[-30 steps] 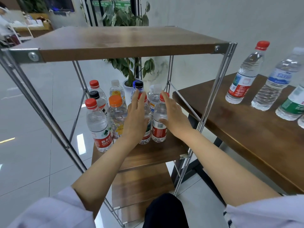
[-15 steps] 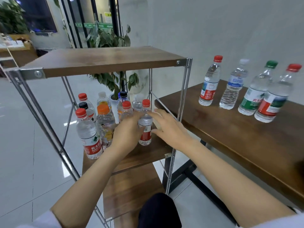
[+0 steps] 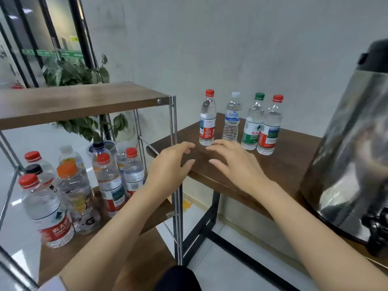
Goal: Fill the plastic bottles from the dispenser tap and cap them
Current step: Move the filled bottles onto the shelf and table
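Several capped plastic bottles stand on the wooden table [image 3: 283,164]: a red-capped bottle [image 3: 207,118] at the left, then a white-capped bottle [image 3: 232,117], a green-capped bottle [image 3: 253,122] and another red-capped bottle [image 3: 269,126]. My left hand [image 3: 170,166] and my right hand [image 3: 235,162] hover over the table's near left corner, fingers loosely spread, holding nothing. The right fingertips are just short of the left red-capped bottle. A steel dispenser [image 3: 352,154] with a black tap [image 3: 378,229] stands at the right.
A metal rack with wooden shelves [image 3: 84,103] stands at the left; its middle shelf holds several more capped bottles [image 3: 109,181]. A potted plant [image 3: 79,76] is behind the rack. Tiled floor lies below.
Both hands have left the bottles on the rack's middle shelf and moved right, over the table corner. The view has swung right, bringing the dispenser in.
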Tool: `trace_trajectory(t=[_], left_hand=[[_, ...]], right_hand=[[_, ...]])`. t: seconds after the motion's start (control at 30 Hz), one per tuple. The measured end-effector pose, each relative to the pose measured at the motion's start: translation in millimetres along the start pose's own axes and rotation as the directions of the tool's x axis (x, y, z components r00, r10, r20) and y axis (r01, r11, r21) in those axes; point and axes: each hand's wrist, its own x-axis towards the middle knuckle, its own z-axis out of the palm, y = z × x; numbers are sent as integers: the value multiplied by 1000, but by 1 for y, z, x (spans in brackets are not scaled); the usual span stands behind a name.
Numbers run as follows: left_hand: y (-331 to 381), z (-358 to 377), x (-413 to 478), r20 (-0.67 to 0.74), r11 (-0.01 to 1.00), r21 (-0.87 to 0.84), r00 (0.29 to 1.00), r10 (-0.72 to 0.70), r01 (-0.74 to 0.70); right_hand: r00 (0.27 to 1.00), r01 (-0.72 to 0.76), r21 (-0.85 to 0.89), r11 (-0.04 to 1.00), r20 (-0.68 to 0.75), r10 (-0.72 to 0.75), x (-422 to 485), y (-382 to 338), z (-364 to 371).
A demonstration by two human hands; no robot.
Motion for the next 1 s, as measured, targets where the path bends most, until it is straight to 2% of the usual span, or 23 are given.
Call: trace_trajectory(t=[0.17, 0.4, 0.7, 0.87, 1.0], left_hand=[[18, 9, 53, -11, 998, -34, 998, 58, -58], [18, 37, 150, -38, 990, -46, 990, 133, -135], [8, 82, 250, 5, 995, 90, 999, 42, -43], [7, 109, 282, 47, 981, 194, 998, -36, 27], [0, 128, 291, 56, 978, 204, 997, -60, 48]], right_hand=[[986, -115, 5, 993, -117, 115, 29, 36, -15], [967, -209, -17, 978, -153, 204, 97, 72, -19], [945, -321, -86, 943, -97, 313, 182, 121, -5], [938, -347, -123, 930, -63, 341, 213, 145, 8], [938, -346, -128, 930, -49, 342, 223, 160, 20]])
